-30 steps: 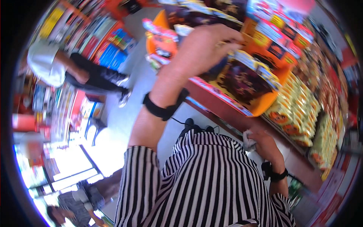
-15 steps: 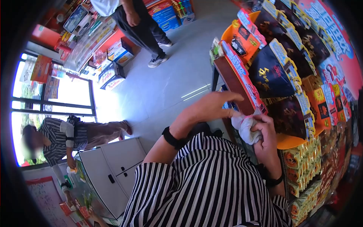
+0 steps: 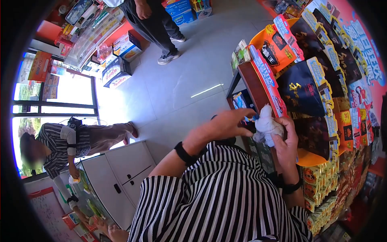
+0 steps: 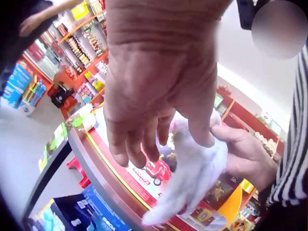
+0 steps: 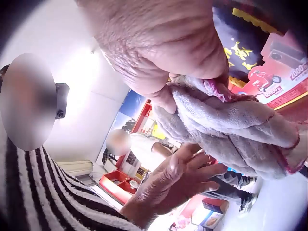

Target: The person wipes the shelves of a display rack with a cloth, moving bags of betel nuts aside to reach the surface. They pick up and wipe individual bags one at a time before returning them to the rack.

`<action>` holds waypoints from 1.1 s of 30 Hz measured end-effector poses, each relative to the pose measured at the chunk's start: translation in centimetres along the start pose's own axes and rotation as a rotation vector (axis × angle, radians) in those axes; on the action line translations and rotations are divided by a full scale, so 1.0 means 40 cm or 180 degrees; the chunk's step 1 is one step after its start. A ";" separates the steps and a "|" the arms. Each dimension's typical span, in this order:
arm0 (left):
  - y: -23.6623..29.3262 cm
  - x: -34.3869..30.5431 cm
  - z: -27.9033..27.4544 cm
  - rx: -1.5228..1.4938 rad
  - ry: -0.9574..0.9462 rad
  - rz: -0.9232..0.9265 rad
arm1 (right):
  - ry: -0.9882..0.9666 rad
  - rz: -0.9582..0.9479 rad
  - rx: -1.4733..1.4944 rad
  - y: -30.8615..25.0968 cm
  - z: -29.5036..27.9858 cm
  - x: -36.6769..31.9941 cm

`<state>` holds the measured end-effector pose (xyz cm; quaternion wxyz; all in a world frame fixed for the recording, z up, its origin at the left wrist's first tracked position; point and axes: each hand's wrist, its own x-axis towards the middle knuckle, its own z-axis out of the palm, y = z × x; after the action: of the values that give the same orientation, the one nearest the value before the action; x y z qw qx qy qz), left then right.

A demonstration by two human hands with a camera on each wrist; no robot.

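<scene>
The floor [image 3: 181, 92] of this shop is of pale, shiny tiles, and much daylight comes in through a big window [image 3: 56, 86] with a dark frame. Below the window stands a low white cabinet [image 3: 125, 169]. Printed boxes [image 3: 117, 72] lie on the floor along a red shelf [image 3: 88, 28] full of goods. A wooden display stand [image 3: 252, 86] rises at one side, filled with dark bags [image 3: 304, 86], an orange bag [image 3: 276, 50] and, lower down, rows of yellow packets [image 3: 322, 181]. A person in a striped shirt [image 3: 217, 193] stands just in front of this stand, and both hands are at its edge. The right hand [image 3: 286, 139] holds a white cloth [image 3: 268, 125] with a pink hem; its fingers and thumb are curled tightly around the bunched cloth, which is touching or very near the red strip [image 3: 268, 82] on the front of the stand. The left hand [image 3: 227, 123] meets the cloth from the other side. Its fingers are loose and a little spread, and the thumb lies against the cloth without closing on it. On the red strip I can read "2000" beside a small picture of a red scooter. The bags and the red banner [image 3: 363, 44] behind carry large characters, which I cannot read.
</scene>
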<state>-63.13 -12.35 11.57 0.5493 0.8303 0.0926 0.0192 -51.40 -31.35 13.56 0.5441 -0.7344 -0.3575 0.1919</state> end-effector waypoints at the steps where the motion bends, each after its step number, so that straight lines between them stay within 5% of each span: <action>1: -0.026 0.001 0.024 -0.0079 0.0129 0.0297 | -0.0010 -0.0001 0.0057 -0.003 0.011 0.009; 4: -0.044 0.028 0.025 -0.0100 -0.0486 0.0018 | -0.0167 -0.0063 -0.0083 -0.020 0.039 0.033; 6: -0.070 0.031 0.002 0.0140 -0.0368 -0.0184 | -0.0309 -0.0146 -0.0270 -0.022 0.058 0.048; 10: -0.090 0.014 -0.090 0.0143 0.0592 0.0650 | -0.0414 0.0252 -0.0294 0.022 0.082 0.062; 14: -0.063 -0.007 -0.165 -0.0807 0.0399 -0.0186 | -0.1318 0.0671 -0.0365 0.062 0.092 0.085; 16: -0.085 -0.011 -0.158 -0.2663 0.0540 -0.0440 | -0.2072 0.1829 0.0085 0.102 0.090 0.099; 20: -0.098 -0.010 -0.154 -0.4451 0.0815 -0.0374 | -0.1405 0.1347 0.0847 0.086 0.131 0.141; 24: -0.109 0.002 -0.112 -0.4550 0.0601 -0.0572 | -0.1526 0.1155 0.0765 0.054 0.196 0.180; 26: -0.124 -0.009 -0.124 -0.3278 0.0615 -0.0877 | -0.1407 0.0950 0.0546 0.063 0.217 0.178; 27: -0.118 -0.013 -0.146 -0.2666 0.0515 -0.0715 | -0.1450 0.1093 0.0628 0.061 0.214 0.182; 28: -0.114 -0.018 -0.173 -0.2036 0.0461 -0.0541 | -0.1368 0.1867 0.1484 0.031 0.210 0.185; 31: -0.164 -0.008 -0.144 -0.1608 0.0509 0.0352 | -0.1102 0.1967 0.1577 0.033 0.229 0.191; 33: -0.156 -0.001 -0.122 -0.1511 0.0486 0.0651 | -0.1346 0.1435 0.1624 0.046 0.257 0.192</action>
<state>-64.66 -5.55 7.79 0.7153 0.6794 0.0422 0.1584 -52.57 -19.18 9.20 0.5677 -0.5800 -0.2324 0.5360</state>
